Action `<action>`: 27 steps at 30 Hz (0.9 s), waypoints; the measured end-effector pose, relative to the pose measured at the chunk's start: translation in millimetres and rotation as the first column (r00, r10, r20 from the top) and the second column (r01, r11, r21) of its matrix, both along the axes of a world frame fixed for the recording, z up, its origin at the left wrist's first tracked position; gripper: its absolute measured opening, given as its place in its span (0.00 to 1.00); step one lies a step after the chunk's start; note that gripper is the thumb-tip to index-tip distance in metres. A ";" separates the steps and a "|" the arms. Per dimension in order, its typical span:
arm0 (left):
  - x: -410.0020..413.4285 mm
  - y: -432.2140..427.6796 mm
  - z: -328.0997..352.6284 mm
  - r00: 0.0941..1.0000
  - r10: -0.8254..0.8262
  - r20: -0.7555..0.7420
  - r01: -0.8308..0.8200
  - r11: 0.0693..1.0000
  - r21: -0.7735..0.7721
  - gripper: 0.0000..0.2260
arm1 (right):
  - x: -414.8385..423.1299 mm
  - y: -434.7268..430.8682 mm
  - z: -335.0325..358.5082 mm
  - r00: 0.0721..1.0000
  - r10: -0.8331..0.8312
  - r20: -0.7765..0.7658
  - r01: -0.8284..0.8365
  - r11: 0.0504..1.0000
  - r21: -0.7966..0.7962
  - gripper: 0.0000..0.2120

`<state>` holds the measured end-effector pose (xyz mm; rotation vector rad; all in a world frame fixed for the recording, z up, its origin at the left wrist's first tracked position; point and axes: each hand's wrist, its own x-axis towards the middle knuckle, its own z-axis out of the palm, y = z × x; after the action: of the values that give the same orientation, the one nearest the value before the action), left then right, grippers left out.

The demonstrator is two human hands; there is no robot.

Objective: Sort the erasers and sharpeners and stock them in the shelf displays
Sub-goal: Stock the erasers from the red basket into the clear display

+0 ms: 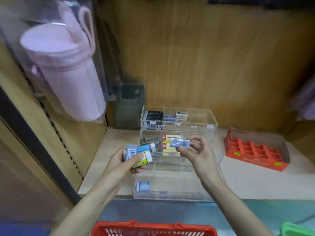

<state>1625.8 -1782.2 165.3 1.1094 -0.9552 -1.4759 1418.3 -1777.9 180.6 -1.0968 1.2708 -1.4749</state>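
My left hand grips a stack of several boxed erasers, grey, blue and yellow-sleeved, above the left side of a clear tiered acrylic display on the shelf. My right hand pinches a small grey-blue wrapped packet over the display's middle tier. That tier holds red-and-white boxes. The back tier holds black erasers and small white ones. A single blue-and-white eraser lies in the front tier.
An orange cardboard tray with empty cells sits on the shelf at right. A pink cylindrical pouch in clear wrap hangs at upper left. A red basket is below me, and a green object shows at bottom right.
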 end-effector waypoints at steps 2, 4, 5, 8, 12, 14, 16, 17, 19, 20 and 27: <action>-2.8 -11.1 5.4 1.000 0.008 -0.016 -0.008 1.000 -0.021 0.10 | -9.8 -29.6 18.1 0.998 -0.053 -0.035 0.051 0.997 -0.050 0.15; -6.1 -20.5 9.3 0.999 0.017 -0.036 -0.018 0.999 -0.039 0.08 | -17.1 -62.5 34.7 0.973 -0.134 -0.188 0.115 0.987 -0.110 0.13; -7.2 -24.5 10.6 0.999 0.014 -0.046 -0.017 0.999 -0.048 0.07 | -20.4 -79.1 41.1 0.920 -0.173 -0.351 0.137 0.983 -0.125 0.11; -8.1 -34.5 12.7 0.999 0.007 -0.044 -0.010 0.997 -0.074 0.07 | -26.9 -121.3 47.0 0.675 -0.159 -0.720 0.164 0.984 -0.064 0.12; -5.9 -42.1 10.9 0.999 0.022 -0.044 -0.025 0.998 -0.055 0.10 | -25.3 -155.4 25.9 0.708 0.009 -0.706 0.171 0.968 0.184 0.14; -3.2 -44.5 8.5 0.999 0.028 -0.045 -0.030 0.998 -0.058 0.18 | -20.8 -161.9 19.0 0.729 0.012 -0.684 0.182 0.961 0.210 0.15; -0.2 -46.4 5.8 0.999 0.030 -0.037 -0.032 0.998 -0.062 0.26 | -15.7 -166.6 15.1 0.735 0.005 -0.678 0.184 0.961 0.206 0.15; 1.5 -47.3 3.4 0.999 0.033 -0.032 -0.035 0.998 -0.061 0.29 | -12.4 -169.1 12.7 0.735 0.014 -0.678 0.180 0.960 0.215 0.14; 2.5 -47.2 1.6 0.999 0.032 -0.029 -0.034 0.998 -0.059 0.32 | -6.8 -175.4 3.1 0.691 0.034 -0.722 0.211 0.946 0.246 0.12; 2.5 -46.6 1.7 0.999 0.030 -0.031 -0.032 0.998 -0.060 0.33 | -4.1 -178.2 -1.6 0.661 0.027 -0.750 0.245 0.937 0.250 0.11; 2.7 -44.4 4.5 0.999 0.027 -0.033 -0.029 0.996 -0.082 0.19 | -6.6 -182.7 -7.3 0.459 0.016 -0.888 0.385 0.898 0.215 0.17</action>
<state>1628.4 -1826.6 169.8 1.0332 -0.9661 -1.4151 1411.7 -1960.7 173.4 -1.5293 2.3690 -0.6312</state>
